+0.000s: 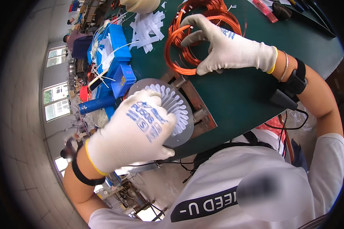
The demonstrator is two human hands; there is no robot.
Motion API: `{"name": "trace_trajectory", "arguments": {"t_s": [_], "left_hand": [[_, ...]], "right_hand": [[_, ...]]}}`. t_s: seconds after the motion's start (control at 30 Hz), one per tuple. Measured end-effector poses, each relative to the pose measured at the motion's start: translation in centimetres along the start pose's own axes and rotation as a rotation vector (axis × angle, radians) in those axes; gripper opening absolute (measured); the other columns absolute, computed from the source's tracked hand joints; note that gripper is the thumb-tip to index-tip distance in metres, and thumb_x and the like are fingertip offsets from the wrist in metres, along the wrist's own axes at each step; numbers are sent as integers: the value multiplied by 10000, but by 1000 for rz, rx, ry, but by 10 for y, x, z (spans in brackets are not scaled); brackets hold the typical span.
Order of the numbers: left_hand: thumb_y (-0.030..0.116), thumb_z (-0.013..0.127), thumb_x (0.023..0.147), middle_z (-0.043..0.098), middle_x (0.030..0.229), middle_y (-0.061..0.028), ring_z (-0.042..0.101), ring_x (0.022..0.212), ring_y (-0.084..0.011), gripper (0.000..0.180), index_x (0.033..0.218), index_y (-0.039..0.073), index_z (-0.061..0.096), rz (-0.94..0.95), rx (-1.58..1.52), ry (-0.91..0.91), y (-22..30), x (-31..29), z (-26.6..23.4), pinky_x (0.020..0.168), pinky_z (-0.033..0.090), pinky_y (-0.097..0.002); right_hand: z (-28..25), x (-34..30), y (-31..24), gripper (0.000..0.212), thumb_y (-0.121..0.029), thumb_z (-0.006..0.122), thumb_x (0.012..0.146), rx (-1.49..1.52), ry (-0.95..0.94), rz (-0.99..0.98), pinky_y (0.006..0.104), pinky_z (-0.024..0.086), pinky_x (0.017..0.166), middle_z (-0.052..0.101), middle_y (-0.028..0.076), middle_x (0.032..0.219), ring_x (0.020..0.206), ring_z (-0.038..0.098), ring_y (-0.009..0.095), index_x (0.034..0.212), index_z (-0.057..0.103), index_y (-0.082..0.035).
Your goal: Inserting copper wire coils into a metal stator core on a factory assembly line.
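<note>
- Grip of right hand: thumb and fingers well apart, curved in a wide C against an orange wire coil, upper middle of frame. Thumb tip at the coil's lower end, fingers at its upper part. Cannot tell whether they clamp it.
- Right forearm enters from right edge, elbow bent at far right; wrist roughly straight, back of hand up, fingers pointing left.
- Left hand, left of centre: back to the camera, palm side down over a grey disc. Fingers curl over its left part, thumb stretched toward lower right. Fingertips partly hidden; cannot tell whether this grip is clamped on it.
- Left forearm rises from lower left, hand angled up and right.
- Both hands in white gloves with yellow cuffs. Dark band on left wrist; dark watch on right.
- Disc at centre carries a ring of pale loops, beside a metal frame on the green table.
- More orange wire behind the right fingers, upper middle.
- White strips left of the coil; blue bin below them, just above the left hand.
</note>
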State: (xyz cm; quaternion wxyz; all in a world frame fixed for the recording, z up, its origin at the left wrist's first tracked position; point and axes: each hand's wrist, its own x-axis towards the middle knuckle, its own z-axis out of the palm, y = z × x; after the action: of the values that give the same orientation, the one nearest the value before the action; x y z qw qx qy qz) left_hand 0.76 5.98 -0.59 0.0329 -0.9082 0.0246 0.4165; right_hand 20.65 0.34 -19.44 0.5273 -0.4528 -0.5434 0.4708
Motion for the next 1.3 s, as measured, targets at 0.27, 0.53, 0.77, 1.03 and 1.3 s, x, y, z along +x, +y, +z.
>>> {"name": "trace_trajectory", "arguments": {"t_s": [0.27,0.53,0.77,1.03,1.3], "left_hand": [[255,625,863,665,1134,-98,610,1081,-222,432,1223,18,600,-561,-628,2014,58,-64,138,995,453,-420],[533,382,1033,414,1490,-131,411,1362,-218,692,1495,26,292,-351,-994,1779,95,48,229,1153,311,-430],[454,431,1044,404,1491,-146,419,1347,-214,669,1517,24,234,-734,-247,1458,78,31,212,1153,316,-439],[676,524,904,414,1482,-167,399,1387,-276,895,1490,30,322,-628,-1319,1859,81,3,216,1164,302,-466],[585,561,923,476,1457,-98,489,1316,-288,786,1483,69,364,-328,-1459,1992,78,44,246,1136,334,-454]], "right_hand": [[7,12,21,772,-10,761,740,-315,246,-559,393,567,769,649,203,1077,962,694,351,1370,320,-89],[7,9,20,690,-8,689,787,-407,171,-536,380,547,718,578,219,1139,913,662,377,1391,358,-52],[18,6,20,667,13,687,809,-559,299,-482,419,558,762,644,186,1115,943,689,360,1378,381,-154],[22,15,29,660,17,669,802,-573,324,-596,403,561,754,657,161,1109,895,702,324,1384,411,-156],[8,10,56,616,5,574,847,-673,300,-805,379,556,763,586,264,1169,934,662,383,1425,360,6]]}}
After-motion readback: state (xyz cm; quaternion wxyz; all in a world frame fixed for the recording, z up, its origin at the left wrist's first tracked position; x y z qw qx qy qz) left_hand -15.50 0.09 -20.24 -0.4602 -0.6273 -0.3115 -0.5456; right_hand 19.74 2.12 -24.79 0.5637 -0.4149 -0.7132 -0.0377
